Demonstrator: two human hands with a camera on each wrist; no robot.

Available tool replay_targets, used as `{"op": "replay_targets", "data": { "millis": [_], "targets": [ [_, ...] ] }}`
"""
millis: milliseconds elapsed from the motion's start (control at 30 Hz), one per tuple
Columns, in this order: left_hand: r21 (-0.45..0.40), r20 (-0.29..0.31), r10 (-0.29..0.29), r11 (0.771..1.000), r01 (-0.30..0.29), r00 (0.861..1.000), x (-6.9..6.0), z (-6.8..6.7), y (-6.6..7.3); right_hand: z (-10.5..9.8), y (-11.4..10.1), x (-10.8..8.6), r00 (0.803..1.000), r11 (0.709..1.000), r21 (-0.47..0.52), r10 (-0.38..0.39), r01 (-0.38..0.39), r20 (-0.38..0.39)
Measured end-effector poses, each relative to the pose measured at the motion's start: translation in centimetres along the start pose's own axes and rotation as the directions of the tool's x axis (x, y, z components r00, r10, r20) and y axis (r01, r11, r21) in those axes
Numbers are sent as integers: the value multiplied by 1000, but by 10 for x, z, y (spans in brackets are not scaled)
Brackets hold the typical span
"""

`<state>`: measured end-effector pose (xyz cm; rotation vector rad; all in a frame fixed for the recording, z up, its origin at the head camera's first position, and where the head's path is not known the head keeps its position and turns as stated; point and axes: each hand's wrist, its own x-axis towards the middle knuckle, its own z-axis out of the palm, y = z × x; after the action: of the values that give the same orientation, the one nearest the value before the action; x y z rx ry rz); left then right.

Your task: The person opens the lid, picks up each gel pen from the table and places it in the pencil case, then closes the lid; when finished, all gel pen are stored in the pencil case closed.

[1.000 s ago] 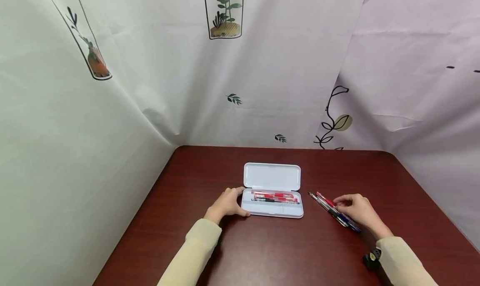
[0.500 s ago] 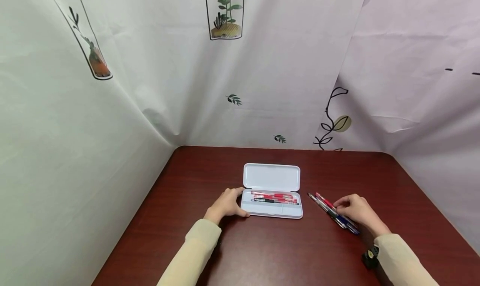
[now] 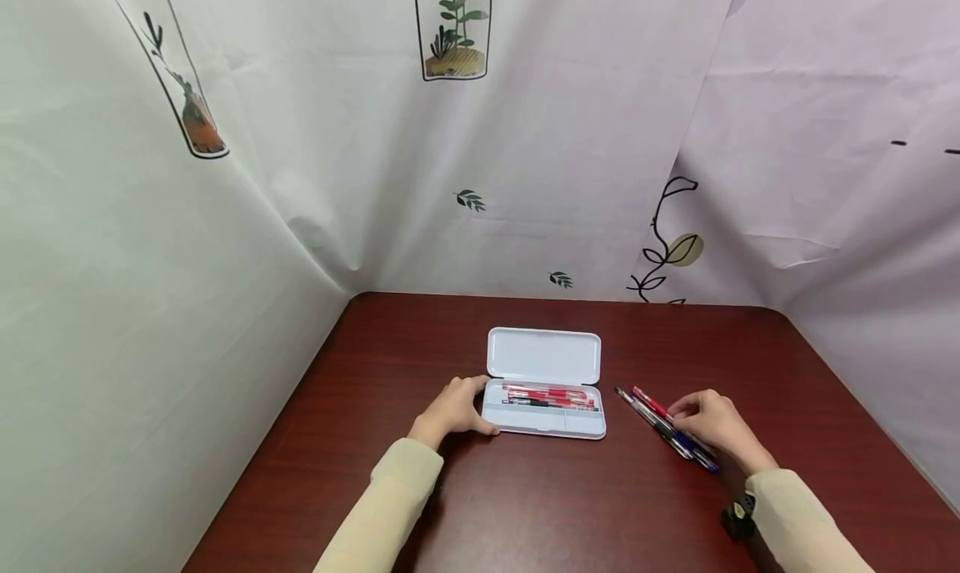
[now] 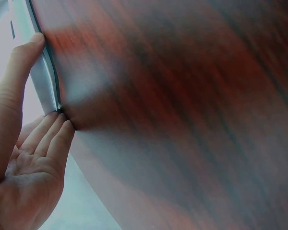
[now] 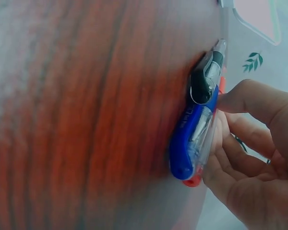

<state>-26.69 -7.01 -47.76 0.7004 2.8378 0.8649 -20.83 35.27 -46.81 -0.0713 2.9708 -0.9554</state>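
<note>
Left end of the lid-up white pencil case [image 3: 525, 420] on the wood-grain table [image 3: 540, 506] is gripped by the left hand [image 3: 452, 404], thumb on front edge, fingers at rear corner; red pens [image 3: 562, 393] and a black-grip pen [image 3: 531, 402] are held in its rear compartment. Right of the case, a red pen [image 3: 650, 401] is touched by the bent fingers of the right hand [image 3: 712, 416], pinch not confirmed (contact partly hidden). Blue pen [image 5: 185, 148] and black-clipped pen [image 5: 200, 86] are bunched alongside, all slanted.
</note>
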Motion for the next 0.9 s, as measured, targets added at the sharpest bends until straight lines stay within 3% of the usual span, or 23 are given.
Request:
{"op": "replay_targets", "data": {
  "millis": [500,900],
  "targets": [
    [5,6,-18,1000,18,1000,0,2,-1,1,-3,-2,1000,999,36,-9,10,-29],
    [-4,1,-10,1000,10,1000,0,2,-2,3,-13,5,996,996,52,-64,67,-67]
  ]
}}
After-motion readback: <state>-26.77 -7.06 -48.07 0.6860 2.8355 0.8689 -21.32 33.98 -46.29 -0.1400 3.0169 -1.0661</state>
